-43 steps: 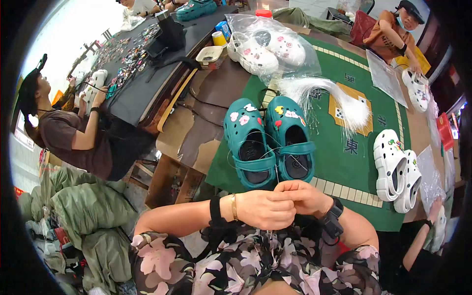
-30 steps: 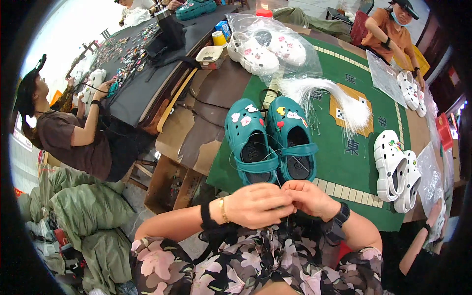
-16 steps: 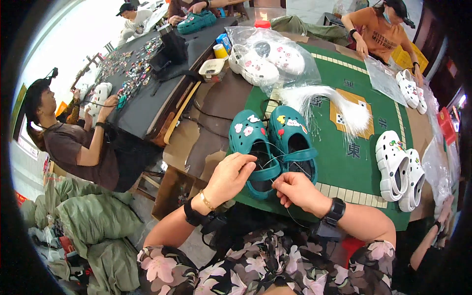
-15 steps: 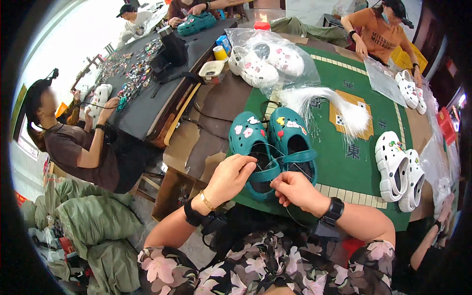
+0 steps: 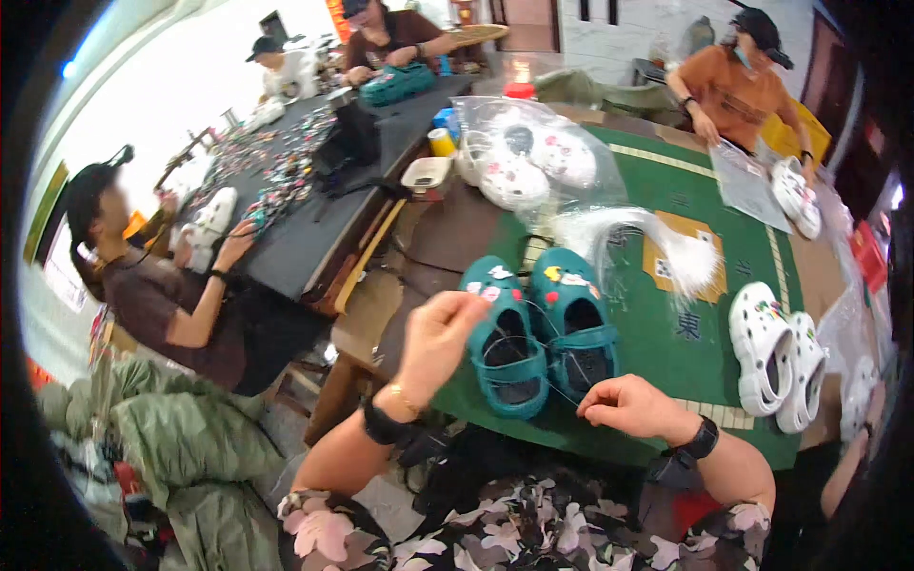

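Note:
A pair of teal clogs with charms on the toes lies side by side in front of me, the left clog (image 5: pixel 495 276) and the right clog (image 5: pixel 571 271). A thin clear plastic thread (image 5: pixel 564 394) loops across their openings. My left hand (image 5: pixel 440 343) is raised at the outer side of the left clog, thumb and fingers pinched on one part of the thread. Below the right clog's heel, my right hand (image 5: pixel 633 409) is closed in a pinch on its other part. The exact path of the thread through the clogs is too fine to follow.
Beyond the clogs lie a bundle of white threads (image 5: pixel 700 266) and bagged white clogs (image 5: pixel 514 186). Another white pair (image 5: pixel 762 343) sits right on the green mat (image 5: pixel 657 357). Co-workers handle clogs at the dark table (image 5: pixel 295 228) and at the far right.
My hands have moved apart: the left up and outward from the left clog, the right out past the right clog's heel. The thread between them is drawn wider. The view has shifted.

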{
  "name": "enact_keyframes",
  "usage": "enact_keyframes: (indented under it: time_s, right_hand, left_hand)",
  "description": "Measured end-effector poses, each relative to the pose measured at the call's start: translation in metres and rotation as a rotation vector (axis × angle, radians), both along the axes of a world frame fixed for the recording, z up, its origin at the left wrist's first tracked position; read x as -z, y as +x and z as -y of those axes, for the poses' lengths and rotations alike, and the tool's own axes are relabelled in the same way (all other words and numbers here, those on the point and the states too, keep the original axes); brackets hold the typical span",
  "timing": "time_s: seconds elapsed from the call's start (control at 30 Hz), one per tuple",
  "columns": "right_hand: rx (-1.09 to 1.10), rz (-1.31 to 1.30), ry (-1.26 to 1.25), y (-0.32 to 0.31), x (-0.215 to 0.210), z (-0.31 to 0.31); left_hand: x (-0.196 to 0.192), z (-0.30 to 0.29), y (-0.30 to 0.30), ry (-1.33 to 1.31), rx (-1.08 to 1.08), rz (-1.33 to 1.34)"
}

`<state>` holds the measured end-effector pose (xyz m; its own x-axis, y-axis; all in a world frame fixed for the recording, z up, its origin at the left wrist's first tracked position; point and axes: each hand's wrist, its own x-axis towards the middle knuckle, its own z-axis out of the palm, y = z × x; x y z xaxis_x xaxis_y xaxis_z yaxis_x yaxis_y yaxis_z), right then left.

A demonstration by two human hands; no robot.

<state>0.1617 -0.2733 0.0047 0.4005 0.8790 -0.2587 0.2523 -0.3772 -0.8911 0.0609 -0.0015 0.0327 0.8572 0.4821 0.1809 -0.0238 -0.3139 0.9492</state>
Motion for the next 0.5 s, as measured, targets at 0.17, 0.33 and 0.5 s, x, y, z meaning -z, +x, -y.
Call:
enact_keyframes:
  time_s: [0.17, 0.33, 0.5]
  right_hand:
    - [0.105, 0.818, -0.155, 0.009, -0.016, 0.048]
    - [0.282, 1.114, 0.102, 0.004, -0.009, 0.042]
    - [0.075, 1.040, 0.295, -0.013, 0.015, 0.003]
  left_hand:
    - [-0.010, -0.022, 0.015, -0.136, -0.026, 0.188]
    - [-0.018, 0.008, 0.045, -0.358, 0.116, 0.107]
    - [-0.010, 0.034, 0.073, -0.134, 0.360, -0.213]
